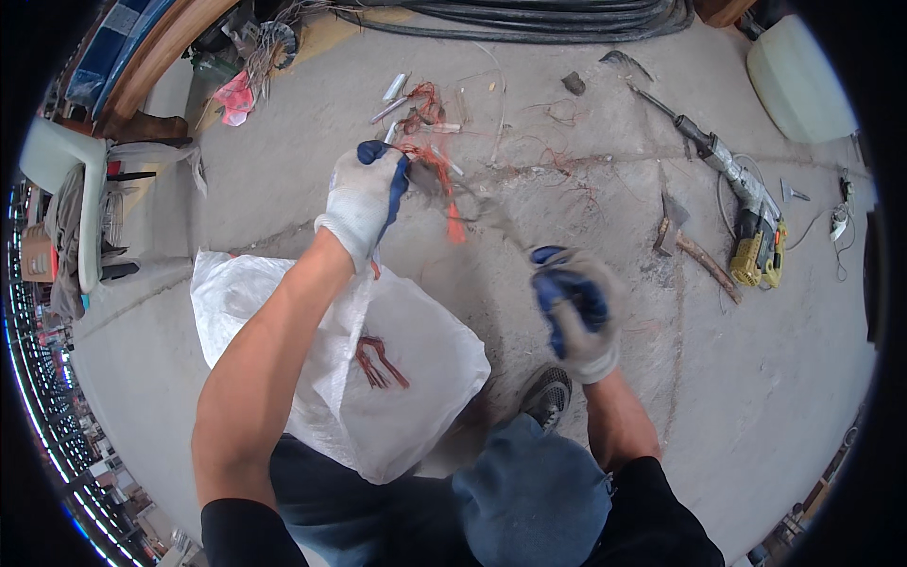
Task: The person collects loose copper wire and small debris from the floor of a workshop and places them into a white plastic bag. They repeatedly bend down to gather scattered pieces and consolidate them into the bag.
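Note:
My left hand (370, 193), in a white knit glove with blue coating, is closed above a white woven sack (425, 319). The sack's rim is drawn up taut into its grip. Inside the sack lies a bent bundle of copper strands (379, 363). Loose reddish copper strands (448, 177) spread just beyond the left fingers; whether any are gripped is unclear. My right hand (577, 312), gloved alike, is motion-blurred right of the sack with curled fingers. Between both hands runs a dark blurred streak, too smeared to identify.
An electric demolition hammer (740, 177) with a chisel bit and a wooden-handled hatchet (698, 255) lie to the right. Coiled black cable (538, 21) crosses the top. A white plastic container (801, 81) stands upper right, a pale plastic chair (88, 191) left. My shoe (549, 397) is below my right hand.

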